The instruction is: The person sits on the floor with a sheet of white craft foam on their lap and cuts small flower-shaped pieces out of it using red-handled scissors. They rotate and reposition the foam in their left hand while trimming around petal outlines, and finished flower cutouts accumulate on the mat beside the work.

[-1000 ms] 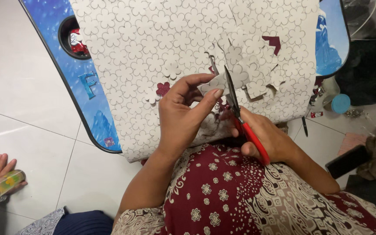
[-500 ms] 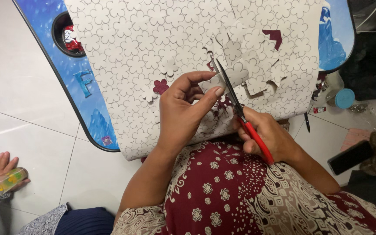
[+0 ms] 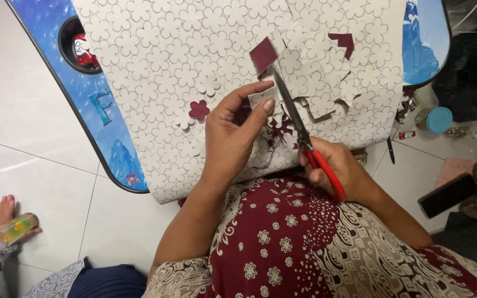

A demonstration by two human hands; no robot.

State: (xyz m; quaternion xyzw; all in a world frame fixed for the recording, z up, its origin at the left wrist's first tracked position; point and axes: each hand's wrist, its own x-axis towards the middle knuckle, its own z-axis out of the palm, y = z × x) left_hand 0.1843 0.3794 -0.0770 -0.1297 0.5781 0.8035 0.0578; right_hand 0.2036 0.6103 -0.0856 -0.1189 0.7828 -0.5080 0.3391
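Head view, left to right. Lower left: another person's small hand (image 3: 1,212) closed round a clear plastic cup (image 3: 11,230) on white floor tiles (image 3: 23,105). Next, blue oval low table (image 3: 106,118), draped with a large white paper sheet printed with flower outlines (image 3: 155,66). Left hand (image 3: 233,138) pinched, thumb and forefinger, on a small white flower-printed paper scrap (image 3: 260,97). Right hand (image 3: 338,168) closed through red-handled steel scissors (image 3: 299,129), blades at that scrap, maroon offcut (image 3: 263,54) at the tips. Risk, judged: thumb very near the blades, so possibly nicked; thin scrap possibly torn or miscut. Far right: black phone (image 3: 447,194), teal-capped jar (image 3: 436,118), dark clutter.
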